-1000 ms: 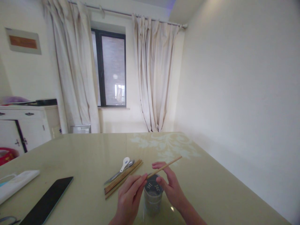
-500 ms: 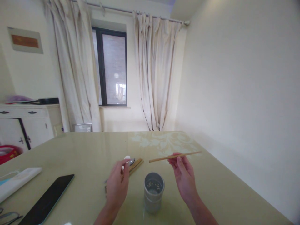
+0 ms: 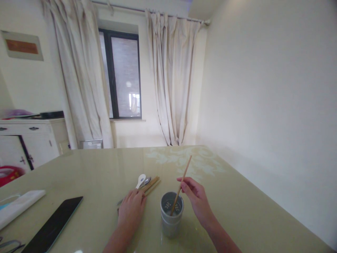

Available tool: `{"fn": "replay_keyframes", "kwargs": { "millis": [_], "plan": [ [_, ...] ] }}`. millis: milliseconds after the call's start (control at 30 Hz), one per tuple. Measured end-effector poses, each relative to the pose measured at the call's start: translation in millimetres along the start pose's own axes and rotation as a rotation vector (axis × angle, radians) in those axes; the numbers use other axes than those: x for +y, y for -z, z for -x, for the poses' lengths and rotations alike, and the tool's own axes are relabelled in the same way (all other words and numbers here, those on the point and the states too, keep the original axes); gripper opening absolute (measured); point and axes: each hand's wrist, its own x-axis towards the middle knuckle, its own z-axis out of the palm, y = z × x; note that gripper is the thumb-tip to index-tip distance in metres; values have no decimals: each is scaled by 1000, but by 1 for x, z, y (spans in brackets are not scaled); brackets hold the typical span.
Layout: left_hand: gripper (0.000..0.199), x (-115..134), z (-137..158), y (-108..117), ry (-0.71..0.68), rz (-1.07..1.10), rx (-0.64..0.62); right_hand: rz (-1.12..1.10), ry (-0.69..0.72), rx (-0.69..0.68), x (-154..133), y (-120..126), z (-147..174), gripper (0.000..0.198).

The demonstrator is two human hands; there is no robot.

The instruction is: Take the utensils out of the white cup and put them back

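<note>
My right hand (image 3: pixel 196 196) pinches a single wooden chopstick (image 3: pixel 185 170) between thumb and fingers. The stick slants, its lower end inside a grey cylindrical utensil holder (image 3: pixel 171 225) with small holes in its bottom. To the left, my left hand (image 3: pixel 131 207) lies palm down over a pile of utensils, fingers stretched over it. From under the fingers stick out several wooden chopsticks (image 3: pixel 152 183), a white spoon (image 3: pixel 141 179) and a metal spoon (image 3: pixel 147 180). The palm hides the rest of the pile, and its underside is out of sight.
On the left of the glossy table (image 3: pixel 100 175) lie a black tablet-like device (image 3: pixel 54 225) and a white power strip-like object (image 3: pixel 23 205). A wall (image 3: pixel 276 123) runs along the right side. A white cabinet (image 3: pixel 37 144) and a red basket (image 3: pixel 10 175) stand beyond the table.
My right hand has tipped the chopstick from nearly level to steep and brought its lower end into the holder. My left hand has lowered onto the pile, uncovering the white spoon.
</note>
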Motion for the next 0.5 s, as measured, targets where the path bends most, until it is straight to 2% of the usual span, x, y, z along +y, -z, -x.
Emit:
{"fn": "replay_keyframes", "kwargs": {
  "millis": [167,267,400,500],
  "plan": [
    [19,2,0,-7,-38,146,50,-55,-46,35,17,-6,0,53],
    [26,17,4,-11,-55,383,64,-93,-163,58,37,-12,-1,55],
    [27,43,14,-9,-156,683,-13,-140,-301,-39,55,-24,1,51],
    [30,52,17,-6,-277,784,-62,-175,-284,-63,52,-28,1,48]
  ]
}}
